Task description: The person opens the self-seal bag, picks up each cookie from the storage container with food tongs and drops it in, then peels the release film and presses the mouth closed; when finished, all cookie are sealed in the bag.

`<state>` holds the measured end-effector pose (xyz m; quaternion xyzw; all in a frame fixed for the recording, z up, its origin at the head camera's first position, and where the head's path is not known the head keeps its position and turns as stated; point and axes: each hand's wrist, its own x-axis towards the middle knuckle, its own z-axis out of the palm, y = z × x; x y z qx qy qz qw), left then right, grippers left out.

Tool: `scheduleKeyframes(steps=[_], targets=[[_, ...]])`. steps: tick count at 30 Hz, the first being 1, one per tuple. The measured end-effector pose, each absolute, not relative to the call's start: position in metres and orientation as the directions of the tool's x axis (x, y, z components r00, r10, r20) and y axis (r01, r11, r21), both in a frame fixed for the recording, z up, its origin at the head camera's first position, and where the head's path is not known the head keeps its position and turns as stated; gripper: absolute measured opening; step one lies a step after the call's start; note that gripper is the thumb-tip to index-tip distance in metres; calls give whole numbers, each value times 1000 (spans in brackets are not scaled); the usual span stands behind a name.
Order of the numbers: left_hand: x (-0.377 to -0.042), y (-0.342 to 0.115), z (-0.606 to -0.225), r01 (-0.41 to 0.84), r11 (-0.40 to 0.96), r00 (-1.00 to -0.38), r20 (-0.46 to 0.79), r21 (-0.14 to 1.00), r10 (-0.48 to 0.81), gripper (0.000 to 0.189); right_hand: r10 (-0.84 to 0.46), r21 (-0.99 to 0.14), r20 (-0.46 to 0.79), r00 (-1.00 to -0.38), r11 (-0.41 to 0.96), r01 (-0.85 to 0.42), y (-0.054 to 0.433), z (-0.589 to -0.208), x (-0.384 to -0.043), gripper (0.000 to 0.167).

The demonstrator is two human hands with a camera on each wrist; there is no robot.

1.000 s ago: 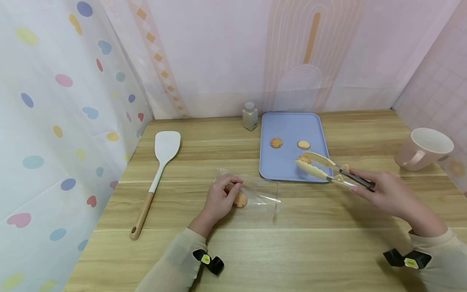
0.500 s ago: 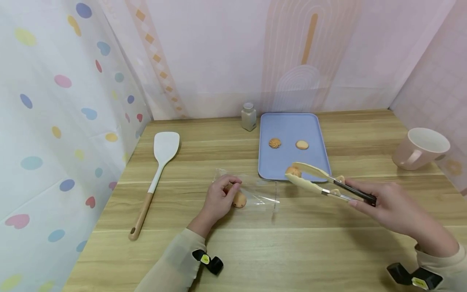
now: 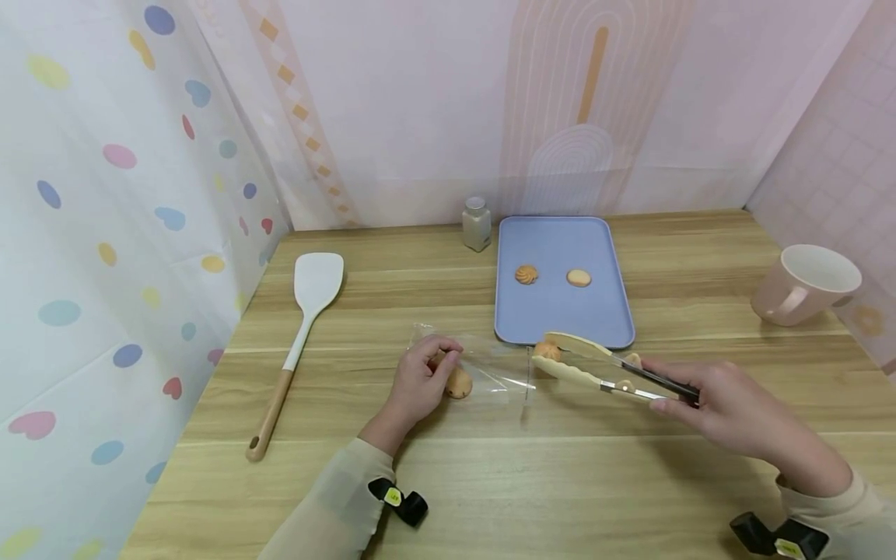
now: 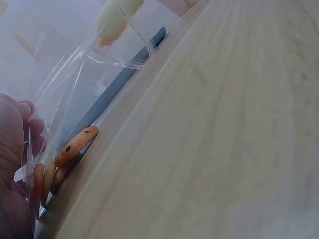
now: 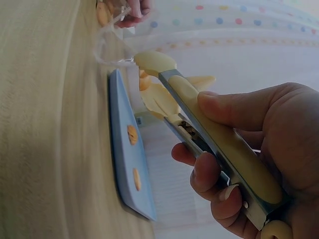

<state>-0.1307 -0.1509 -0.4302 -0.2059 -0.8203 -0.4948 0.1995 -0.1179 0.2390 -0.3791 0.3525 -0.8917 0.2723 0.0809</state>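
We're apparently bagging: left hand (image 3: 422,375) pinches clear plastic bag (image 3: 498,372), right hand (image 3: 731,406) grips tongs (image 3: 572,373), whose cookie (image 3: 549,351) needs nine-o'clock steering.

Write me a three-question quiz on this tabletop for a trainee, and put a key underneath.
1. How many items lie on the blue tray?
2. True or false: the right hand holds the tongs.
3. Where is the ridged cookie that is between the tips of the tongs?
a) over the pink mug
b) near the clear plastic bag
c) on the spatula blade

Key:
1. Two: a swirled cookie and a smooth oval cookie.
2. True.
3. b
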Motion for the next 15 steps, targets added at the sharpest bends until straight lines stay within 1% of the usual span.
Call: scheduleKeyframes(steps=[8,15], targets=[[-130,-151,-430,531,433,-838,529,728,137,6,-576,-429,299,-761,631,-646,235,-384,-119,49],[-131,-151,-432,548,433,-825,548,715,139,6,-566,-433,279,-776,647,-628,233,-383,-119,49]])
